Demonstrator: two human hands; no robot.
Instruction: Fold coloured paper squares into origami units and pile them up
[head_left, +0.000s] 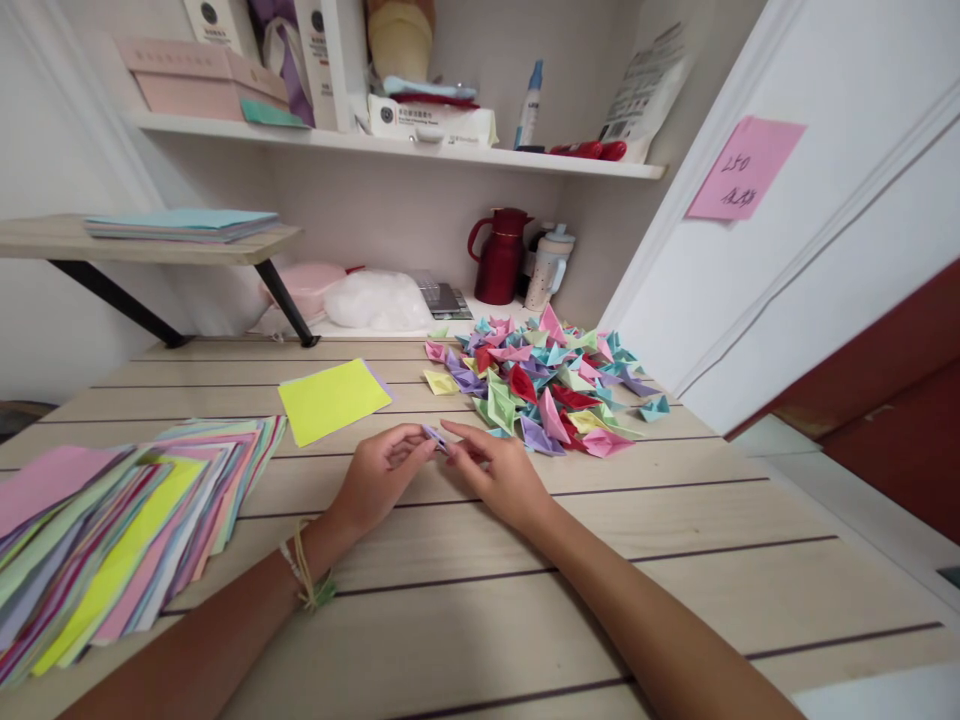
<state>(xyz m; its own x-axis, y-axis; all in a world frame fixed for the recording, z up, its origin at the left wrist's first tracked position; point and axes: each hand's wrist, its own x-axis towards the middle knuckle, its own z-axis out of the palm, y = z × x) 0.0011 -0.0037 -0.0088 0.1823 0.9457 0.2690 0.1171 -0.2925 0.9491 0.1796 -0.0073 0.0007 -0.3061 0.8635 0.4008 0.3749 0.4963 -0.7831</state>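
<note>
Pinching a small purple paper [433, 436] between our two hands, we hold it over the bench [465, 600], near the middle of the view. Our left hand [382, 470] has its grip closed on the paper's left side, thumb and forefinger drawn together; our right hand [496, 470] grips it from the other side, thumb against the paper and forefinger stretched toward it. Our fingers hide much of the piece, so we cannot tell how far it is folded. We wear bracelets [302, 565] on the left wrist. Just beyond our right hand we see a heap of boats [536, 390], pink, red, green, blue, purple and yellow. Beyond our left hand lies a yellow sheet [334, 402], with a purple edge showing beneath it. To the left of our left forearm we have a fan of sheets [120, 560] in many colours, overlapping one another. Behind it, a stand [210, 252] carries a paper stack [180, 222], blue on top. At the back, past the boats, a red jug [501, 258] stands beside a pale bottle [547, 270], and a pink note [746, 168] with handwriting hangs at our right.
</note>
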